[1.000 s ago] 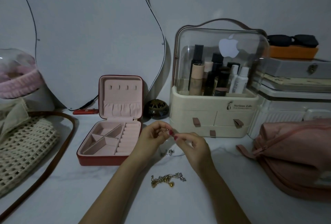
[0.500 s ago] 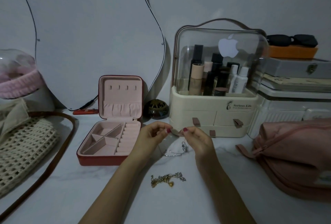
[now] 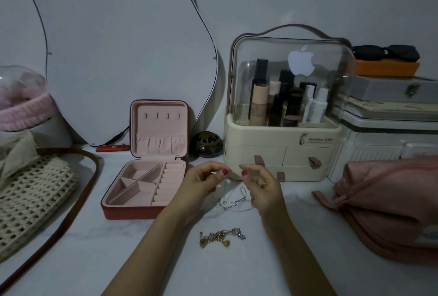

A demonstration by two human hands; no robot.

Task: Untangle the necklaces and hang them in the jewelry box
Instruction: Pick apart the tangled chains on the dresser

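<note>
1. Hands meet above the white marble-patterned tabletop (image 3: pixel 166 269), raised in front of the cream cosmetic organizer with a clear domed lid (image 3: pixel 284 115).
2. Left hand (image 3: pixel 201 184) has its fingers curled, thumb and forefinger pinching one part of a thin silver chain necklace (image 3: pixel 233 197).
3. Right hand (image 3: pixel 263 184), with a ring on one finger, also pinches that fine chain between thumb and fingertip; the two pinches are slightly apart.
4. Below the fingers the silver chain hangs in loose loops, its lowest part bunched at or just over the tabletop between the wrists; whether it touches the surface cannot be told.
5. A second tangle, a gold-and-silver heap of chains with small round gold charms (image 3: pixel 221 239), lies on the tabletop nearer the person, between the forearms and touching neither.
6. The red square jewelry box with pink lining (image 3: pixel 151 165) stands open just left of the left hand, its lid upright, showing a row of four small hooks and a gathered pocket; the tray has divided compartments and ring rolls, with no jewelry visible in them.
7. A small dark round ornamental pot (image 3: pixel 208 143) sits between the box and the organizer.
8. A cream woven bag with a brown strap (image 3: pixel 30 203) lies at far left, and a pink fabric pouch (image 3: pixel 391 205) at far right.
</note>
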